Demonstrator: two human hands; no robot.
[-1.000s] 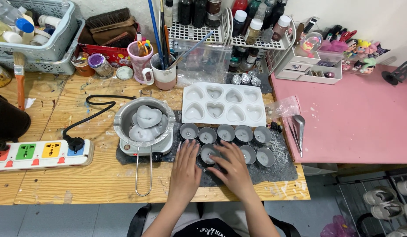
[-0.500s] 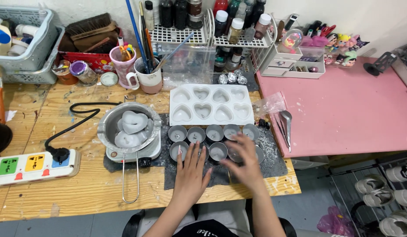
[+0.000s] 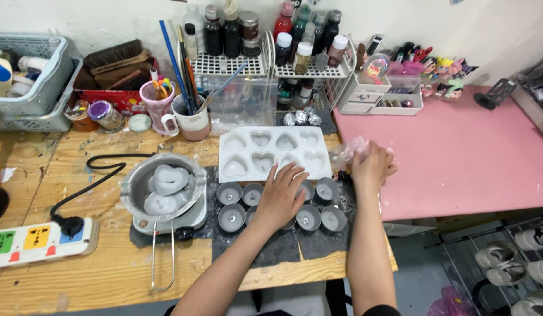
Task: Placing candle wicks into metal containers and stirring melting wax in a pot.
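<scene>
Small round metal cups (image 3: 321, 219), two rows on a dark mat (image 3: 283, 246) near the bench's front edge, each with pale wax and a wick in it. Left hand (image 3: 281, 196) lies flat and open over the middle cups, fingers spread, gripping nothing, seemingly steadying the cluster. Right hand (image 3: 371, 164) is off to the side at the seam with the pink tabletop (image 3: 459, 158), fingers closed on a clear plastic bag (image 3: 349, 151). White heart mould (image 3: 271, 153) sits just behind the cups, touching the mat's back edge. Melting pot (image 3: 161, 186) with white wax hearts stands on a small hotplate just to the left, its wire handle (image 3: 162, 260) reaching toward the front edge. Open wood lies front-left; the bottle rack (image 3: 265, 64) crowds the back.
</scene>
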